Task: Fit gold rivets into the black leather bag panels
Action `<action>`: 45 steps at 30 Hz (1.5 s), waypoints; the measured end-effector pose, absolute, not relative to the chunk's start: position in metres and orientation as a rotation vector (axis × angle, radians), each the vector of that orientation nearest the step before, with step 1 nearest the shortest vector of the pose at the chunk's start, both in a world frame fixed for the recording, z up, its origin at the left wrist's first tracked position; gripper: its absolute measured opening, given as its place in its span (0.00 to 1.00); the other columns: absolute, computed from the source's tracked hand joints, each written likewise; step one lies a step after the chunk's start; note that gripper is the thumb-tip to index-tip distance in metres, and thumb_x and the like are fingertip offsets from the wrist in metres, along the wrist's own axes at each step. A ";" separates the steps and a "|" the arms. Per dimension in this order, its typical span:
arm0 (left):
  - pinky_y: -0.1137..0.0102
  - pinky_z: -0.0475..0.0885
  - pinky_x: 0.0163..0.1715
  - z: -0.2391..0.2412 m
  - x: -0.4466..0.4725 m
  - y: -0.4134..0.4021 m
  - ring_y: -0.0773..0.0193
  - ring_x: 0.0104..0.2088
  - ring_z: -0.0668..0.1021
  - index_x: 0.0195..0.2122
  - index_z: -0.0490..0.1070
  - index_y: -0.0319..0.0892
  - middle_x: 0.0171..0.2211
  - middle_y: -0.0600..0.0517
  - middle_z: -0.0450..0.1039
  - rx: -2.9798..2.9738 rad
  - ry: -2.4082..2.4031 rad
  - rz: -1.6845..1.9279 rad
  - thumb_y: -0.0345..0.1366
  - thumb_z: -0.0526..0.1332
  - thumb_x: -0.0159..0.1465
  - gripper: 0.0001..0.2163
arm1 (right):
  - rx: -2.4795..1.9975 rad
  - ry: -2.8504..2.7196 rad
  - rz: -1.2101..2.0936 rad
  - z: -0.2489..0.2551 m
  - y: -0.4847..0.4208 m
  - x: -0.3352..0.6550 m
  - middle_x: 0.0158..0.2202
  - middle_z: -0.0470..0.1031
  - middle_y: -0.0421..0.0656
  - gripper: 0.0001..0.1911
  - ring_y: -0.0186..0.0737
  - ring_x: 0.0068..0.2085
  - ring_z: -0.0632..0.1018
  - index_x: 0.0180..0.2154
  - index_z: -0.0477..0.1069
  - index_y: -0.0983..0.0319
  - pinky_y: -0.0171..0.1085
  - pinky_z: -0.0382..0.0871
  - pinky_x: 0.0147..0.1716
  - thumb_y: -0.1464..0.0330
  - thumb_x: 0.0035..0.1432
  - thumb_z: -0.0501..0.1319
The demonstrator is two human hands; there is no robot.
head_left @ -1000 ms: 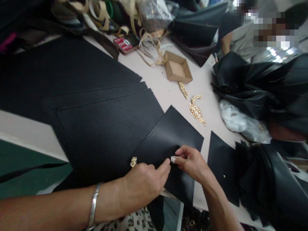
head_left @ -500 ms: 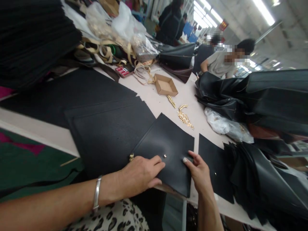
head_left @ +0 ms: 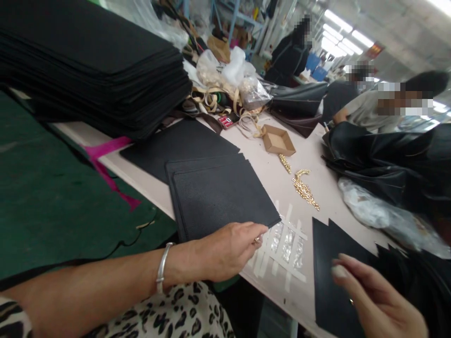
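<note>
My left hand [head_left: 225, 251], with a silver bangle at the wrist, is closed at the edge of a stack of black leather-like panels [head_left: 218, 197]. A small shiny metal piece [head_left: 258, 240] shows at its fingers; I cannot tell whether it is held or worn. My right hand [head_left: 380, 295], slightly blurred, is over a black panel [head_left: 327, 281] at the right, its fingers stretched out and no object visible in them. A small gold stud [head_left: 351, 302] shows beside the thumb. Between the hands, white tape strips [head_left: 287, 253] with clear plastic lie on the tabletop.
Gold chain [head_left: 305, 190] lies near a small cardboard box [head_left: 278, 140]. A tall stack of black sheets [head_left: 105, 80] stands at the left. Plastic bags [head_left: 391, 216] and black material [head_left: 394, 159] lie at the right. People work across the table.
The studded panel between my hands has gone from the middle to the right, baring the tape strips. My right hand has moved right. The view has shifted left.
</note>
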State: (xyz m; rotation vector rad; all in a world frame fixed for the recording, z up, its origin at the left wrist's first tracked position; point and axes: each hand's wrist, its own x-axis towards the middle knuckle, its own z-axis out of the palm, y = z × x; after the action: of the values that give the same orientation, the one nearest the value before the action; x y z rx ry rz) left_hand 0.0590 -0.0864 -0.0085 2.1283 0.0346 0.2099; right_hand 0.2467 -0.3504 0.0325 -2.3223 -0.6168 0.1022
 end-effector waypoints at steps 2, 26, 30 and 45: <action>0.66 0.72 0.44 -0.012 0.057 -0.088 0.61 0.43 0.79 0.62 0.56 0.33 0.44 0.44 0.77 2.143 0.020 0.217 0.24 0.49 0.67 0.21 | -2.220 -0.890 0.154 0.022 -0.303 0.203 0.41 0.82 0.45 0.15 0.46 0.39 0.83 0.44 0.77 0.59 0.41 0.79 0.37 0.59 0.56 0.65; 0.69 0.72 0.30 -0.006 0.034 -0.069 0.56 0.36 0.82 0.70 0.28 0.28 0.39 0.40 0.80 2.355 0.114 -0.005 0.23 0.53 0.60 0.41 | -1.877 -1.741 0.185 0.010 -0.206 0.157 0.37 0.75 0.39 0.11 0.35 0.38 0.79 0.44 0.65 0.57 0.34 0.74 0.38 0.77 0.63 0.54; 0.71 0.71 0.28 -0.002 0.029 -0.066 0.58 0.34 0.81 0.69 0.30 0.27 0.38 0.42 0.80 2.349 0.119 -0.005 0.23 0.54 0.60 0.40 | -1.821 -1.779 0.251 0.009 -0.196 0.158 0.36 0.73 0.39 0.10 0.34 0.37 0.78 0.43 0.63 0.58 0.34 0.73 0.36 0.77 0.62 0.54; 0.69 0.74 0.42 -0.006 -0.003 -0.041 0.60 0.42 0.80 0.70 0.35 0.29 0.46 0.42 0.79 2.108 0.189 0.085 0.22 0.52 0.62 0.36 | -1.653 -1.940 0.261 0.005 -0.151 0.143 0.29 0.65 0.36 0.08 0.30 0.28 0.72 0.36 0.59 0.58 0.29 0.70 0.30 0.78 0.59 0.52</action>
State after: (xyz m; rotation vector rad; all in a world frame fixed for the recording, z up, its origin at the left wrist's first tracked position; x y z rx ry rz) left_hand -0.0031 -0.0408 -0.0060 2.1085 0.1886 0.0848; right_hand 0.1429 -0.1507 0.0051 -1.6528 -1.9402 0.2606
